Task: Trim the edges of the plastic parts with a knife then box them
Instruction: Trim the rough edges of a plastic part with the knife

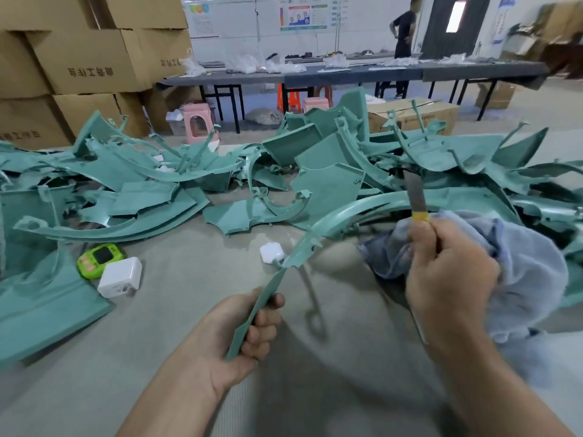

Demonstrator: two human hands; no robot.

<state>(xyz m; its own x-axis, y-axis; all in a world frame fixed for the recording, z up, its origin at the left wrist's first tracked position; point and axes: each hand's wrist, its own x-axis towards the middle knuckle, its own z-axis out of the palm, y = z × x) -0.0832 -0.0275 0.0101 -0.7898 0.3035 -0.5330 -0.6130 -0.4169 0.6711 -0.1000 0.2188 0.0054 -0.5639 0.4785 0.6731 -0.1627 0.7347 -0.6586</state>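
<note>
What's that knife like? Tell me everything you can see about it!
The knife has a flat, grey, metal-looking blade pointing up. Yellow tape wraps its base. The right hand grips the handle, hiding most of it, beside a blue cloth. The blade crosses the curved green part; whether they touch is unclear.

Two hands are working: the left hand (pixel 249 329) is gripping one curved plastic part (pixel 331 220), and the right hand (pixel 451 272) is gripping one knife (pixel 415 190), with one blue cloth (pixel 520 263) bunching against it. Teal plastic parts (pixel 325 184), too many to count, are lying heaped on the floor (pixel 189 310). Two small white devices (pixel 120 276) (pixel 272 252) and one green gadget (pixel 100 259) are sitting near the floor's left edge. Two pink stools (pixel 197 124) (pixel 315 104) and one orange stool (pixel 288 97) are standing behind.
</note>
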